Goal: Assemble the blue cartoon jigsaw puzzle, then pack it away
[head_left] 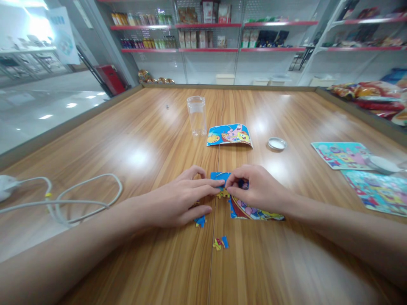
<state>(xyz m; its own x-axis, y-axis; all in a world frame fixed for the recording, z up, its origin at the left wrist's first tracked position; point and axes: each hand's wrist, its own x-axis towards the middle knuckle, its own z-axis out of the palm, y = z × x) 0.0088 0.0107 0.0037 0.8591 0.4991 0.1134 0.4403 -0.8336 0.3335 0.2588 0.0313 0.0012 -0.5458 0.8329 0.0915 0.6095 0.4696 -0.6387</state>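
A partly joined cartoon jigsaw [254, 212] lies on the wooden table [133, 144] right in front of me. My left hand [182, 199] rests beside it, its index finger stretched onto a blue puzzle piece [220, 176] at the jigsaw's top left corner. My right hand [254, 186] lies over the jigsaw's upper part, its thumb and forefinger pinched on the same blue piece. Two loose pieces lie near: one [200, 221] under my left hand's edge, one [220, 242] closer to me.
A clear plastic jar [196, 115] stands farther back, with a printed picture card [229, 134] and a round lid [277, 143] to its right. Two more puzzle sheets [341, 154] lie at right. A white cable [79, 199] loops at left. Store shelves stand behind.
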